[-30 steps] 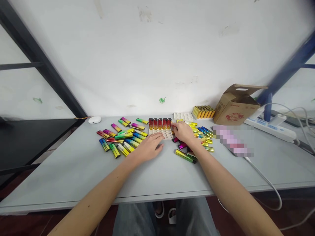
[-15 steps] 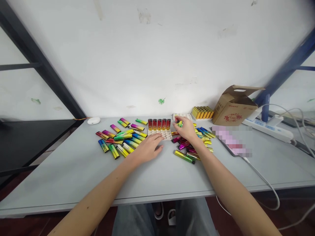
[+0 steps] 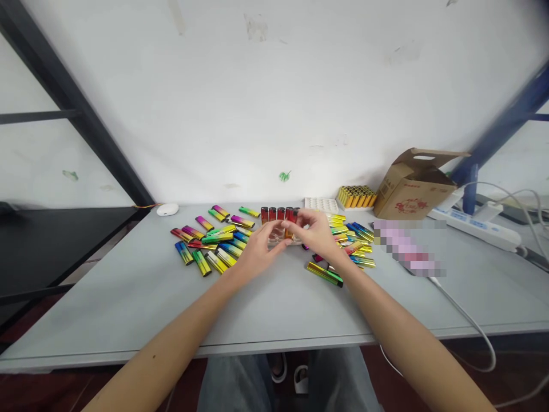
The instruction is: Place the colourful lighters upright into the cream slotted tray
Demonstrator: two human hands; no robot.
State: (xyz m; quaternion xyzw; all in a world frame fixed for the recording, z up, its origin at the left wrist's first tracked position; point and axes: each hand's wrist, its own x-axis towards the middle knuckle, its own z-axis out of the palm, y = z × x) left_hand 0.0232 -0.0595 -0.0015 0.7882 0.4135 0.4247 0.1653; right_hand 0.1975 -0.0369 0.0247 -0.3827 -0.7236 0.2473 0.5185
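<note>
A row of shiny red-and-yellow lighter cases (image 3: 273, 214) with dark tops stands upright along the back of a white holed tray, which is mostly hidden behind my hands. My right hand (image 3: 315, 232) pinches another lighter case (image 3: 289, 233), amber-coloured, over the tray's front part. Close on its left, my left hand (image 3: 261, 246) curves around the tray's front with thumb and fingers apart; whether its fingertips touch the pinched case is unclear. Loose metallic lighter cases (image 3: 218, 236) in gradient colours lie left of the tray. More loose cases (image 3: 323, 273) lie to the right, partly behind my right hand.
At the back stand a second white holed tray (image 3: 321, 204), a block of yellow cases (image 3: 357, 197) and an open cardboard box (image 3: 414, 189). A phone (image 3: 405, 246) with a cable and a power strip (image 3: 476, 226) lie right. A white earbud case (image 3: 167, 209) sits left.
My right hand has moved left and nearer from the right pile to the tray, bringing a lighter case. My left hand has raised and curved its fingers beside it. The view shifted slightly.
</note>
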